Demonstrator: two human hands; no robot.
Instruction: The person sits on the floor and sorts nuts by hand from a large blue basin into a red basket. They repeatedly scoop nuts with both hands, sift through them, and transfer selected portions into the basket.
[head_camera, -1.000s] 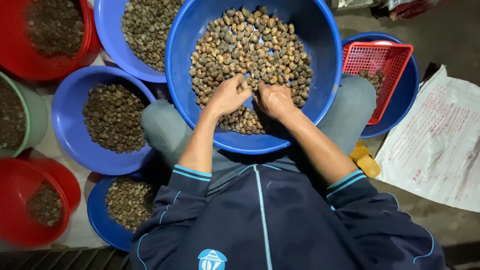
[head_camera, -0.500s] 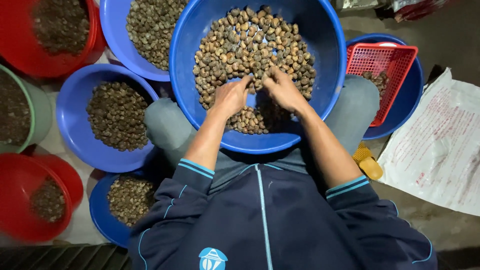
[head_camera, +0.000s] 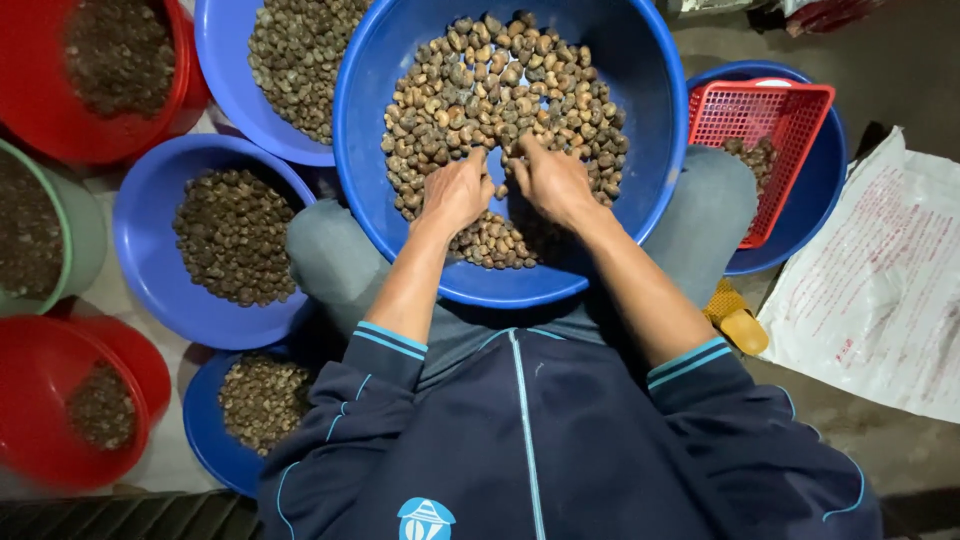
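Observation:
A large blue basin rests on my knees, holding a heap of brown nuts. My left hand lies knuckles-up on the nuts near the basin's middle, fingers curled into the heap. My right hand sits right beside it, fingers pointing into the same pile. The fingertips of both hands are buried among the nuts, so I cannot tell if any single nut is pinched. A bare patch of blue basin floor shows around the hands.
Around me stand more containers of nuts: a blue bowl at left, another blue basin behind it, red tubs, a green tub. A red mesh basket sits in a blue bowl right. A white printed sack lies on the floor.
Both hands have slid forward, deeper into the heap, from the basin's near edge toward its middle, and have drawn closer together.

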